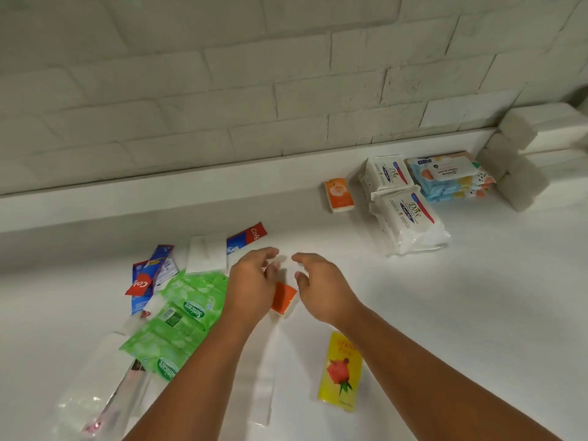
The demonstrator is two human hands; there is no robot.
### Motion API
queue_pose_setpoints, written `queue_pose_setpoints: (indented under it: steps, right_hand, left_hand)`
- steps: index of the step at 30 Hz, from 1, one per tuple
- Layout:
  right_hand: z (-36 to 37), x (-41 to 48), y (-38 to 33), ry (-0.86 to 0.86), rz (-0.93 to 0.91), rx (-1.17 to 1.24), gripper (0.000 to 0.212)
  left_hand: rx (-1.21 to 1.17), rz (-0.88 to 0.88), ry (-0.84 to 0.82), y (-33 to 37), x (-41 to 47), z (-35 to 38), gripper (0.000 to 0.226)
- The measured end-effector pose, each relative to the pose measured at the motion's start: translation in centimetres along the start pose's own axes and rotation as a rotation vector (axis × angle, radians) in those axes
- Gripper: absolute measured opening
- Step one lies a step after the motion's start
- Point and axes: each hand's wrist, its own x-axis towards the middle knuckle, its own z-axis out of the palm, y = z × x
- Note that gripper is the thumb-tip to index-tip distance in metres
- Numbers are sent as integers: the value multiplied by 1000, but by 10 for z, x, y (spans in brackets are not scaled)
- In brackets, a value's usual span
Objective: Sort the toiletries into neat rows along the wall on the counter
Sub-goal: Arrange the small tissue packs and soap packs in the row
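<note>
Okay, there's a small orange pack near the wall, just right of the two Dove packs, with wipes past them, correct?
Not quite. In the head view the small orange pack near the wall sits just left of the two Dove packs, not right. The wipes are past them, as you said.

Light's soft & even, diffuse from above by the look of it, w/ a grey-green cast on the white wall [222, 90] & counter [477, 297]. Moderately bright, a bit flat. Shadows faint: a dim band under the ledge [127, 202] at left, small soft ones beside the Dove packs [407, 214]. Weak glare on the clear plastic pack [95, 393], bottom left. Left hand [251, 281] & right hand [321, 288] have motion-smeared fingertips. Wide-angle bends brick lines twd the edges; corners go soft.
</note>
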Motion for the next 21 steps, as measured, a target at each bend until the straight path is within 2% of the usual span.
queue_pose_setpoints:
  steps: [5, 12, 18, 21]
  right_hand:
    - [21, -19, -1, -26, 20, -133, 46]
    - [34, -20, -13, -13, 17, -240, 45]
    - [36, -19, -15, -62, 59, -272, 44]
    - [35, -17, -17, -97, 72, -222, 30]
  left_hand:
    - [161, 25, 19, -31, -25, -12, 34]
    - [204, 5, -46, -48, -31, -17, 45]
    - [196, 16, -80, -43, -34, -19, 46]
    - [89, -3, -58, -42, -34, -17, 46]
